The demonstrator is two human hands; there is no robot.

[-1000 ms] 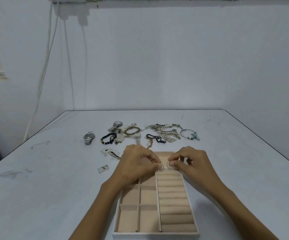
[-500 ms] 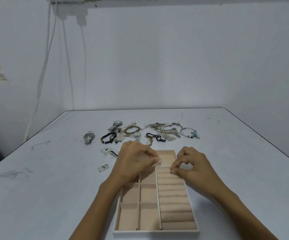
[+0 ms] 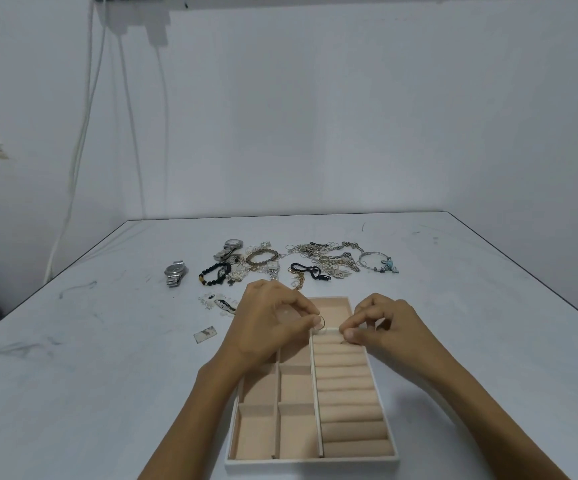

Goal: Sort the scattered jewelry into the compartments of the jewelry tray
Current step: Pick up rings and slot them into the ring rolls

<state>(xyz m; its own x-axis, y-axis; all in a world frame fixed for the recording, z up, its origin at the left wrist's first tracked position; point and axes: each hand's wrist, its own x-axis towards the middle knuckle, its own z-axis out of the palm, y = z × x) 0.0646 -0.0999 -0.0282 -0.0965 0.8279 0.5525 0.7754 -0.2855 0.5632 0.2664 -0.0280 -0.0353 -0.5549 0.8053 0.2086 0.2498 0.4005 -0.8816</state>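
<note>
Pinching a thin ring (image 3: pixel 318 322) in the left hand (image 3: pixel 273 323), thumb and first finger squeezed on it, other fingers curled under; held right at the far end of the soft rolls (image 3: pixel 348 393) in the tray (image 3: pixel 312 463), most likely to push it down into a gap there, a snug spot made for rings. Pinching a tiny thing (image 3: pixel 343 337) in the right hand (image 3: pixel 384 329) too, finger tips pressed together low on the first roll; too small to name, maybe a second ring going into the gap; cannot tell for sure. Hands close together but not touching, both over the tray; good for small, careful work.

Tray near the front of the worktop (image 3: pixel 73 375), close to the body, easy to reach; square boxes (image 3: pixel 296 382) on its left side, probably meant for bigger things.

Rest of the jewelry well behind the tray in a loose row: a silver watch (image 3: pixel 175 272) off to the left, a black bead bracelet (image 3: pixel 211 271), a brown bead bracelet (image 3: pixel 261 257), a heap of tangled chains (image 3: pixel 329 258), a black cord (image 3: pixel 306 270), a silver bangle (image 3: pixel 374 261) on the right; some little bits (image 3: pixel 216 303) and a small card (image 3: pixel 205 334) nearer, left of the tray. A long way to go, by the look of it.

Next, likely: press the ring gently between two rolls, standing up; easy to drop, being so thin and smooth.
</note>
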